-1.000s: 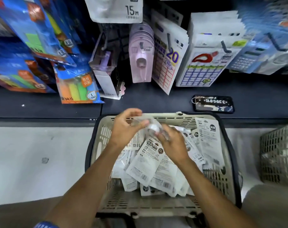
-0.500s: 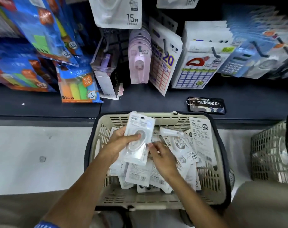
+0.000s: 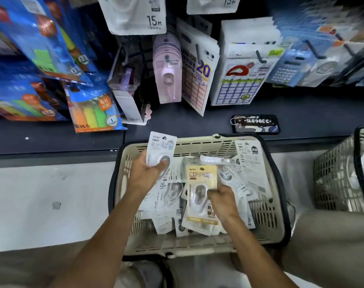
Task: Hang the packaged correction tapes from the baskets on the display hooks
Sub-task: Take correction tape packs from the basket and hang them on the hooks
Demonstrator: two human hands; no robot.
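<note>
Two tape packs in hand over the basket, none on a hook yet.

My left hand [image 3: 148, 173] pinches a white pack [image 3: 160, 150] by its lower half, thumb on the blister, holding it upright over the far-left corner of the basket [image 3: 197, 246]. My right hand [image 3: 222, 196] grips a yellow pack [image 3: 200, 194] by its right edge above the loose heap of packs [image 3: 245, 179] in the basket's middle. I judge these light, thin cards with a stiff plastic bubble: slippery film, easily bent. Best held low on the bubble, I think, leaving the top hang-hole free for the hooks [image 3: 260, 57] above the shelf's back edge.
</note>
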